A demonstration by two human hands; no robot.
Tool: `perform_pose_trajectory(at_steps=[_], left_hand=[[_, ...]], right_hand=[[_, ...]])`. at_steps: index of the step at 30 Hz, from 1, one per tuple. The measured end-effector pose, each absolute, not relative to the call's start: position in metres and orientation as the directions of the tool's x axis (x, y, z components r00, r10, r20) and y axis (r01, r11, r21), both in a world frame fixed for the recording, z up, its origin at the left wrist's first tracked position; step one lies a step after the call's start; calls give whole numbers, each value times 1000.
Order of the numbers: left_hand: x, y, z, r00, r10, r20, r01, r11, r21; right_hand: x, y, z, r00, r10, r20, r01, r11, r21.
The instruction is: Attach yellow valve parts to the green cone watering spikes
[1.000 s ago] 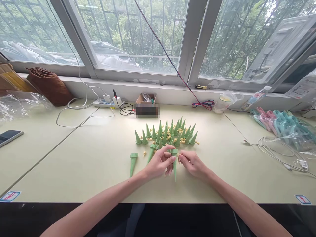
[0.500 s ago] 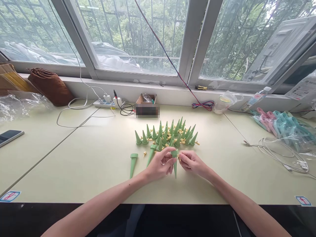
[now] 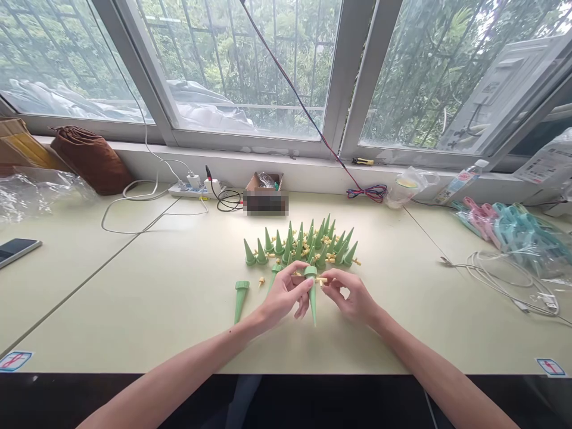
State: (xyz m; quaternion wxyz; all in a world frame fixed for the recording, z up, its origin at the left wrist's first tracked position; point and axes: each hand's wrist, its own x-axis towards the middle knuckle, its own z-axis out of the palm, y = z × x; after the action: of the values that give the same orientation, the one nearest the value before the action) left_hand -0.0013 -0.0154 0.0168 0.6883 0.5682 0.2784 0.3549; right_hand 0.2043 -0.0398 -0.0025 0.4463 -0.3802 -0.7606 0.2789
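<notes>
My left hand (image 3: 281,296) pinches a long green cone spike (image 3: 311,298) near its wide top, point hanging down. My right hand (image 3: 353,298) pinches a small yellow fitting (image 3: 322,280) against the side of that spike's top. Just behind my hands stands a cluster of several green cones with yellow fittings (image 3: 304,247), points up. Two more green spikes lie flat on the table: one (image 3: 240,300) to the left, one (image 3: 273,276) partly hidden behind my left hand. A loose yellow fitting (image 3: 261,280) lies between them.
The pale table (image 3: 156,298) runs under a window sill. A power strip and white cables (image 3: 192,187), a small cardboard box (image 3: 264,185), a brown pouch (image 3: 92,158), a phone (image 3: 18,250), pastel clips in plastic (image 3: 513,226) and a white cable (image 3: 504,277) lie around.
Both hands stay together on the spike; the right hand's fingers have shifted at its top with the yellow fitting, and the spike has tilted slightly. The camera dipped a little.
</notes>
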Motion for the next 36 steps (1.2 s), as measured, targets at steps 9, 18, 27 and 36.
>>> perform_pose_trajectory(at_steps=[9, 18, 27, 36], left_hand=[[0, -17, 19, 621, 784, -17, -105, 105, 989], [1, -19, 18, 602, 797, -46, -52, 97, 994], [-5, -14, 4, 657, 754, 15, -48, 23, 999], [-8, -13, -1, 719, 676, 161, 21, -253, 967]], right_hand=[[208, -35, -13, -378, 694, 612, 521, 706, -480], [206, -38, -18, -401, 713, 576, 497, 697, -517], [202, -39, -7, -347, 883, 317, 306, 426, -852], [214, -33, 1, -522, 839, -155, 28, -165, -986]])
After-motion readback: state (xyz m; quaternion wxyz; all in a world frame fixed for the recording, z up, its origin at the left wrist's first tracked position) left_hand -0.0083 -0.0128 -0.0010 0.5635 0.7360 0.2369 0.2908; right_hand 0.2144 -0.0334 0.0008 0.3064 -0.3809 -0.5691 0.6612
